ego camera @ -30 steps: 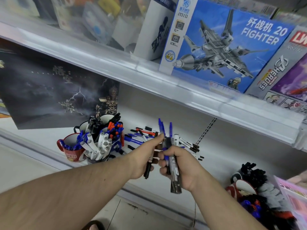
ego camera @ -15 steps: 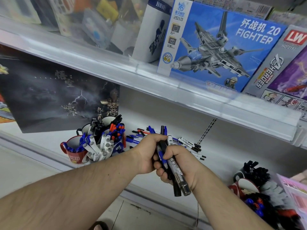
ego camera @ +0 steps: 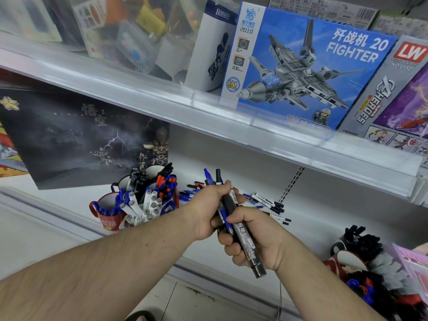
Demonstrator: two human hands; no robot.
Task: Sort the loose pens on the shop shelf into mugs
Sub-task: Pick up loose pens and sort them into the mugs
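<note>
Both hands meet in front of the lower shelf around one bundle of pens. My left hand (ego camera: 212, 208) grips the upper part of the bundle, where a blue pen (ego camera: 209, 176) and a black pen tip stick up. My right hand (ego camera: 257, 237) holds the lower part, with a grey board marker (ego camera: 249, 247) slanting down past the palm. Loose pens (ego camera: 266, 201) lie scattered on the white shelf (ego camera: 69, 198) behind the hands. To the left stand a red mug (ego camera: 108, 215) with blue pens and more mugs (ego camera: 150, 200) full of white, red and black pens.
The upper shelf edge (ego camera: 208, 112) hangs overhead with toy boxes (ego camera: 301, 66) on it. A dark poster box (ego camera: 76, 137) leans at the back left. At the lower right, another mug (ego camera: 347, 262) stands among dark pens and a pink package (ego camera: 414, 262). The floor shows below.
The pen bundle has been gathered tighter and tilted; my left hand now wraps its top instead of picking at it. Both hands have drifted slightly down and right.
</note>
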